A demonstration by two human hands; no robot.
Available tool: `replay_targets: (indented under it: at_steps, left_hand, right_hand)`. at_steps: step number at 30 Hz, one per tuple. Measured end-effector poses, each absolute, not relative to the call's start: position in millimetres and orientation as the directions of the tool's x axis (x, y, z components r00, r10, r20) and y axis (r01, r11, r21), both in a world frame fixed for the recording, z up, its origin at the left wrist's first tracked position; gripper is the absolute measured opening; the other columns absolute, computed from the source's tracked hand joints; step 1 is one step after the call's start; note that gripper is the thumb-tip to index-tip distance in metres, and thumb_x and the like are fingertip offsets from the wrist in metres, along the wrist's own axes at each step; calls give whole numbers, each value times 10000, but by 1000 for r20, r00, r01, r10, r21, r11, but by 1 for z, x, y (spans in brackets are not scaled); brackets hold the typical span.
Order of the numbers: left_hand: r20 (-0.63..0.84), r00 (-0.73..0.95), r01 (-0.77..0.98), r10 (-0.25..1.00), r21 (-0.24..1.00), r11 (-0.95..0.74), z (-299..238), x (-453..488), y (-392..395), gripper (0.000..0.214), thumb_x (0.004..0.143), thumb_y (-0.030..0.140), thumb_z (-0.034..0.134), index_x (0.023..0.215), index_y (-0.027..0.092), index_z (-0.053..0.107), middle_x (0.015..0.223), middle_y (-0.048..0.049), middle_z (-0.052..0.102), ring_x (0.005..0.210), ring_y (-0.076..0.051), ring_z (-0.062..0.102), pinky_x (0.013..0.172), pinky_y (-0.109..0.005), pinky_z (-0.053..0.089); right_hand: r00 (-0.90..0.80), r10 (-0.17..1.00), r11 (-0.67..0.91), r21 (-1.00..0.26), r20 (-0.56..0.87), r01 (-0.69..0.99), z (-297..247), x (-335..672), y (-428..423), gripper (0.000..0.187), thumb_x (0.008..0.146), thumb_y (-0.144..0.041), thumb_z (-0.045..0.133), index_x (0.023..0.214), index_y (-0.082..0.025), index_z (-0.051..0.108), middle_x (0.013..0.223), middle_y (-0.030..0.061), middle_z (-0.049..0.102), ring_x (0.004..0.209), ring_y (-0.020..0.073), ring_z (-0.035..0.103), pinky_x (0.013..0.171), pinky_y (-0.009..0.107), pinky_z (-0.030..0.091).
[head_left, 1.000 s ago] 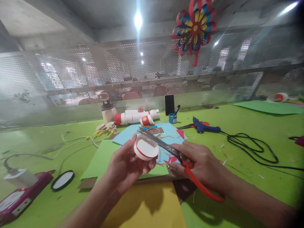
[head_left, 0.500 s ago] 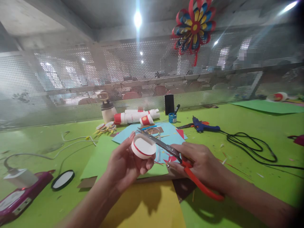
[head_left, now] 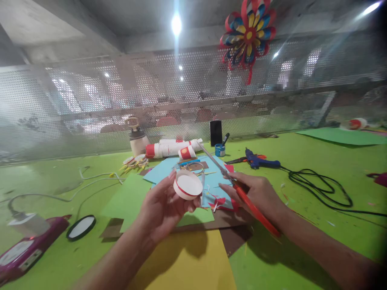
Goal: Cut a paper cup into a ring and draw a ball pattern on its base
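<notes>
My left hand (head_left: 165,203) grips the cut-off base of a paper cup (head_left: 188,185), a shallow white ring with a red stripe, tilted so its inside faces me. In my right hand (head_left: 256,193) are scissors (head_left: 225,173) with red handles, fingers wrapped round them. Their blades point up and away to the left, look closed, and stand apart from the cup base. Beneath the hands lie light blue paper (head_left: 163,169), green paper (head_left: 130,197) and yellow paper (head_left: 184,262), with red and white scraps (head_left: 219,200) near the right hand.
Behind the papers lie stacked paper cups (head_left: 169,150), a spray bottle (head_left: 138,141), a blue paint jar (head_left: 220,150) and a black phone-like slab (head_left: 215,133). A blue glue gun (head_left: 260,161) with a looped cord is at right. A purple power strip (head_left: 36,249) and black-rimmed disc (head_left: 81,228) are left.
The scissors have moved off the cup base, swinging up and right, and their blades have come together. A thin white strip now lies among the scraps. The cup base has shifted slightly right and up.
</notes>
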State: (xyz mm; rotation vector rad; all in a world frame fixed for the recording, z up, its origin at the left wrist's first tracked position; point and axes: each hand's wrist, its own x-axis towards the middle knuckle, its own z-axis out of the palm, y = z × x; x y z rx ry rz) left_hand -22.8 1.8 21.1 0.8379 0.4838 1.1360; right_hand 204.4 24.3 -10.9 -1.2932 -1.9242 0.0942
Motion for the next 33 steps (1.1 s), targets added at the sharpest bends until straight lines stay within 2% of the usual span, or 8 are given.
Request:
replay_targets:
  at_steps: [4, 12, 19, 24, 27, 29, 32, 33]
  left_hand:
    - [105, 314, -596, 943, 795, 110, 16, -23, 4, 263, 753, 317, 729, 944, 137, 725, 912, -77, 703, 742, -161, 654, 643, -229, 544]
    - [232, 296, -466, 927, 882, -73, 12, -25, 11, 348, 731, 215, 761, 1067, 152, 696, 1081, -82, 659, 927, -152, 596, 841, -238, 474]
    - [233, 224, -369, 946, 919, -139, 3, -25, 18, 417, 683, 240, 805, 1072, 170, 672, 1026, -74, 683, 947, -178, 625, 850, -288, 489]
    - [261, 209, -299, 942, 935, -192, -3, -25, 23, 429, 803, 359, 694, 1171, 166, 589, 1078, -113, 658, 944, -213, 649, 841, -363, 527]
    - [303, 224, -201, 926, 944, -261, -5, -26, 24, 503, 843, 381, 634, 1290, 192, 506, 1141, -132, 628, 942, -224, 655, 812, -389, 545]
    - [338, 249, -117, 907, 941, -319, -6, -23, 21, 501, 781, 336, 702, 1245, 220, 553, 1177, -120, 607, 956, -231, 640, 814, -392, 540]
    - [409, 415, 79, 813, 874, -480, -10, -17, 15, 357, 693, 254, 762, 1039, 227, 681, 1165, -97, 611, 1051, -252, 588, 923, -404, 480]
    - [419, 550, 208, 723, 770, -604, -11, -15, 15, 340, 728, 260, 728, 1064, 237, 675, 1186, -99, 605, 1075, -254, 575, 947, -416, 459]
  right_hand:
    - [-90, 900, 280, -406, 427, 870, -17, 213, 43, 318, 823, -440, 610, 983, -195, 733, 783, 60, 747, 659, 207, 668, 595, 271, 467]
    - [-58, 962, 117, -210, 265, 971, -18, 222, 57, 327, 861, -326, 559, 1133, -192, 681, 999, 149, 732, 878, 313, 683, 657, 346, 463]
    - [-17, 990, 32, -100, 143, 994, -20, 235, 63, 263, 920, -366, 580, 1064, -152, 634, 1012, 59, 668, 890, 185, 644, 803, 394, 524]
    - [-6, 963, 52, -163, 270, 985, -12, 234, 62, 301, 896, -354, 599, 1101, -139, 641, 1040, 99, 668, 922, 220, 637, 821, 414, 507]
    - [-76, 922, 185, -262, 380, 947, -8, 225, 59, 311, 913, -325, 547, 1141, -146, 659, 986, 93, 696, 854, 194, 645, 799, 329, 497]
    - [-128, 894, 283, -318, 430, 905, -9, 219, 58, 266, 904, -310, 552, 1071, -161, 696, 914, 58, 707, 779, 160, 641, 752, 265, 491]
    - [-136, 859, 355, -382, 493, 853, -11, 218, 57, 220, 880, -271, 564, 976, -154, 724, 856, 56, 705, 724, 158, 627, 711, 256, 480]
    - [-124, 851, 363, -400, 511, 842, -11, 220, 57, 224, 879, -259, 556, 967, -143, 726, 853, 66, 704, 724, 165, 624, 715, 266, 477]
